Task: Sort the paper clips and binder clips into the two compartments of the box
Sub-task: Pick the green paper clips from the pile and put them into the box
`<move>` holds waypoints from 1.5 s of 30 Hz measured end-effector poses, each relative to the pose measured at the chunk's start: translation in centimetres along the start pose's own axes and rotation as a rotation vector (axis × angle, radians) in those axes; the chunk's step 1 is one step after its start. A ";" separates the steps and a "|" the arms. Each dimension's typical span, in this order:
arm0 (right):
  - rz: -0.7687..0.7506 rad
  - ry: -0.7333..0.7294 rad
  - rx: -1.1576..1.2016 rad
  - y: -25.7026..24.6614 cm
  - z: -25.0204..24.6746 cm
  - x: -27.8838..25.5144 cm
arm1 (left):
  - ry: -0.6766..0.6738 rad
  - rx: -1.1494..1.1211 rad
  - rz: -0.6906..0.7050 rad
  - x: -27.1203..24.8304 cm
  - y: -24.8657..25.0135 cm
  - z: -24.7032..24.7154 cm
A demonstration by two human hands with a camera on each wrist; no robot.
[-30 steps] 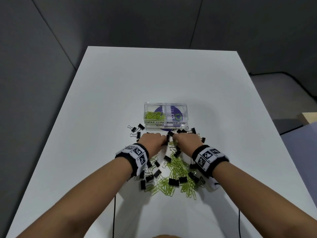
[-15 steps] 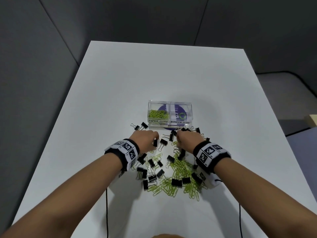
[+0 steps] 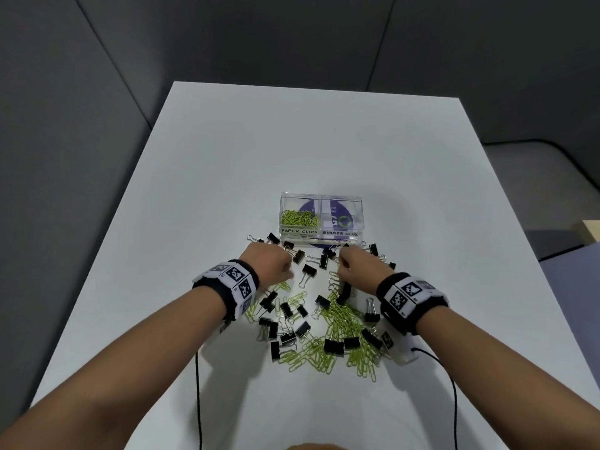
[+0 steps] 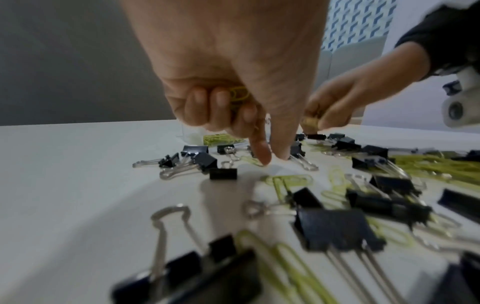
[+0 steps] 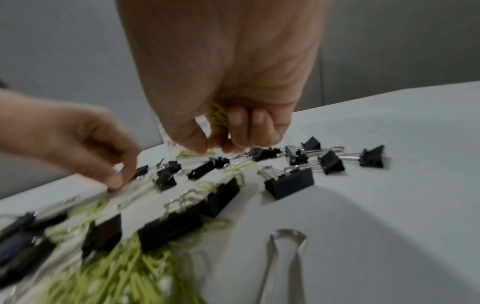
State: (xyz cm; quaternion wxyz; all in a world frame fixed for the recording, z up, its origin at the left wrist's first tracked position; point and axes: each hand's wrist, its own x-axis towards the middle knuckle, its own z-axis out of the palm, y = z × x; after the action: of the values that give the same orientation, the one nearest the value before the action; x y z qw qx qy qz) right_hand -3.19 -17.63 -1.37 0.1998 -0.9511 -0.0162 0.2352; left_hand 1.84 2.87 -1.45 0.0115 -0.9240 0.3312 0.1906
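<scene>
Your table [image 3: 227,157] fills the middle of the head view, and the clear box [image 3: 322,197] sits at its centre, just above both hands. Its left compartment, labelled for paper clips, already has a green heap; the right one, labelled for binder clips, looks bare of clips. Below the box, across the lower middle of the frame, lies the mixed pile [image 3: 324,323]: black binder clips [image 3: 333,346] scattered over green paper clips [image 3: 337,315], densest toward the lower right. Your left hand [image 3: 268,263] is left of centre, your right hand [image 3: 358,269] right of centre, both just below the box front. In the left wrist view your left hand's outer fingers are curled over a few paper clips held in the palm, while index finger [image 4: 261,152] and thumb reach down, tips nearly together, to a paper clip [image 4: 250,160] lying flat on the table right under them; I cannot tell whether they have it pinched yet. In the right wrist view your right hand is curled round a small bunch of paper clips, thumb and forefinger closing at the tip. The paper-clip compartment lies up and slightly right of your left hand, and further up-left of your right, so your left hand looks nearer for the drop.
</scene>
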 end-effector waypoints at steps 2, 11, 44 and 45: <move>0.011 0.077 0.106 0.6 -0.7 -0.5 | -0.015 0.054 -0.049 -0.1 0.0 0.4; 0.055 0.075 0.193 2.9 -0.1 -1.8 | 0.034 -0.180 -0.245 1.3 1.8 0.8; 0.067 0.124 -0.113 3.3 0.3 -0.5 | -0.086 -0.028 0.078 5.4 7.8 -0.3; 0.073 0.136 -0.106 3.4 0.3 -0.6 | -0.094 -0.020 0.087 5.5 7.8 -0.4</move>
State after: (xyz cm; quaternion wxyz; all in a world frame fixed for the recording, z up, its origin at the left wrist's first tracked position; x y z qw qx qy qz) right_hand -4.10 -20.74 -2.67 0.1412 -0.9740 0.0198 0.1759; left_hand 1.02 -6.62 -2.19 0.0095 -0.8988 0.3684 0.2374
